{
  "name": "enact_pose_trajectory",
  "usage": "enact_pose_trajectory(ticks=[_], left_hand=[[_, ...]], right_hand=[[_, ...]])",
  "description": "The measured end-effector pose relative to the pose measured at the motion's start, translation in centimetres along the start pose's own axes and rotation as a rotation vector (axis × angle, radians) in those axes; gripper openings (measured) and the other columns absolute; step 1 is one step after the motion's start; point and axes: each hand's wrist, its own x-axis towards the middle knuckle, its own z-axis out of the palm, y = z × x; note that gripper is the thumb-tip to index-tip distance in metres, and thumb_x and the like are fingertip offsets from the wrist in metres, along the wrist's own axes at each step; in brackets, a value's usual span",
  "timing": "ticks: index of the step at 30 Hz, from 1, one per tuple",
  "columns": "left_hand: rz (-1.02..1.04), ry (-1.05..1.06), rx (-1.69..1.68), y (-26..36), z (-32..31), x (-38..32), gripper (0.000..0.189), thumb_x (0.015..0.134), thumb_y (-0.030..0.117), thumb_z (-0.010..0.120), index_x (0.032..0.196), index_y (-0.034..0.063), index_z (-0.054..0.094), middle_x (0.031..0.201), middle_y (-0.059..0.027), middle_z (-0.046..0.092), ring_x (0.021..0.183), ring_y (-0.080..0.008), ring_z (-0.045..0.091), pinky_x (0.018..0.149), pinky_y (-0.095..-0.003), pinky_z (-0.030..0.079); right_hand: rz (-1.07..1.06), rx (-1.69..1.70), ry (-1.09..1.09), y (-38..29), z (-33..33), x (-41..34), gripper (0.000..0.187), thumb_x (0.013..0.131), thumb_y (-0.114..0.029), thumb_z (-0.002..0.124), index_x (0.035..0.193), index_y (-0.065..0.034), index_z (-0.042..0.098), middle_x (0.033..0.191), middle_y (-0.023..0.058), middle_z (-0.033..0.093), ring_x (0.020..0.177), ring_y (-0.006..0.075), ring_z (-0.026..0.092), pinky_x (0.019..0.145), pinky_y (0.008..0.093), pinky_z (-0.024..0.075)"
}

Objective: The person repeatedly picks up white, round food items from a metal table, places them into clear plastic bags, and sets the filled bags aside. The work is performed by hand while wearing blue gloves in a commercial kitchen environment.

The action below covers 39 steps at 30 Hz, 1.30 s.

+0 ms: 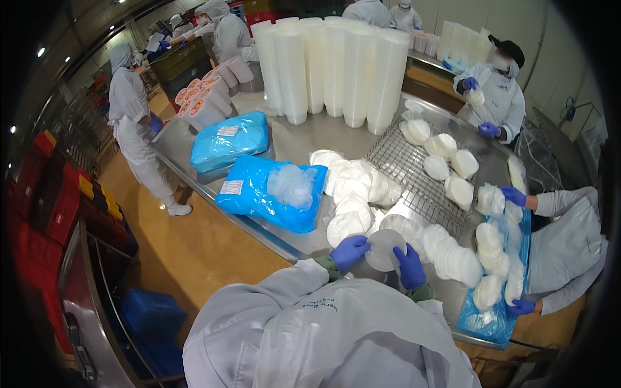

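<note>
My left hand [350, 253], in a blue glove, pinches the left edge of a thin translucent round sheet [386, 250]. The sheet's right edge is gripped by my right hand [410, 266], gloved the same way. Just beyond my hands lies a loose heap of white round sheets [350, 213] on the steel table. A fanned row of white round sheets [451, 257] stretches away to the right of my right hand. Left of the heap, a blue plastic package [271, 213] carries a crumpled clear film [292, 185] on top.
Tall stacks of white plastic tubs [330, 68] stand at the back. A wire rack [388, 150] holds stacked round sheets. Another blue package [230, 140] and lidded tubs [206, 102] are at the left. A co-worker's gloved hands [514, 195] touch stacks at the right; other people stand around.
</note>
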Motion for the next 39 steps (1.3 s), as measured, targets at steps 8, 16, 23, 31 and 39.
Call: enact_pose_trajectory(ticks=[8,16,23,31,39], left_hand=[[-0.172,0.003,-0.178,0.8,0.1,-0.5,0.037,0.098,0.024,0.060,0.128,0.0033,0.060,0.110,-0.0082,0.066,0.097,-0.0187,0.064,0.079,-0.0326,0.055],[-0.563,-0.155,-0.547,1.3,-0.7,-1.1,0.062,0.100,0.053,0.050,0.140,0.0057,0.050,0.127,-0.0172,0.064,0.105,-0.0264,0.066,0.085,-0.0400,0.056],[-0.185,-0.076,-0.415,-0.4,-0.4,-3.2,0.047,0.096,0.013,0.058,0.140,-0.0022,0.049,0.124,-0.0122,0.063,0.110,-0.0203,0.062,0.097,-0.0340,0.049],[-0.173,-0.096,-0.316,1.7,1.3,-4.8,0.049,0.097,0.017,0.060,0.141,-0.0018,0.049,0.130,-0.0143,0.062,0.114,-0.0215,0.061,0.098,-0.0355,0.050],[-0.156,-0.127,-0.251,-0.2,4.3,-4.2,0.040,0.096,0.008,0.061,0.135,-0.0022,0.055,0.122,-0.0150,0.065,0.106,-0.0239,0.066,0.091,-0.0370,0.056]], right_hand=[[-0.152,-0.129,0.118,1.2,-0.5,0.4,0.027,0.095,-0.018,0.063,0.111,0.0036,0.066,0.100,0.0088,0.069,0.093,0.0156,0.062,0.083,0.0315,0.0490],[-0.758,-0.581,-0.016,-0.3,1.6,-0.7,0.023,0.089,-0.012,0.068,0.111,-0.0060,0.068,0.106,0.0101,0.067,0.104,0.0257,0.064,0.089,0.0354,0.0511],[-0.802,-0.704,-0.248,-2.4,3.7,-3.2,0.030,0.085,-0.011,0.074,0.113,-0.0040,0.067,0.119,0.0110,0.064,0.109,0.0256,0.063,0.093,0.0365,0.0527],[-0.054,-0.290,-0.032,-2.7,2.1,-4.9,0.041,0.086,-0.020,0.075,0.118,0.0012,0.061,0.109,0.0116,0.066,0.099,0.0194,0.062,0.088,0.0372,0.0512],[-0.160,-0.399,0.095,1.9,-3.0,-4.1,0.037,0.088,-0.029,0.072,0.110,-0.0004,0.063,0.103,0.0135,0.067,0.096,0.0247,0.064,0.086,0.0366,0.0495]])
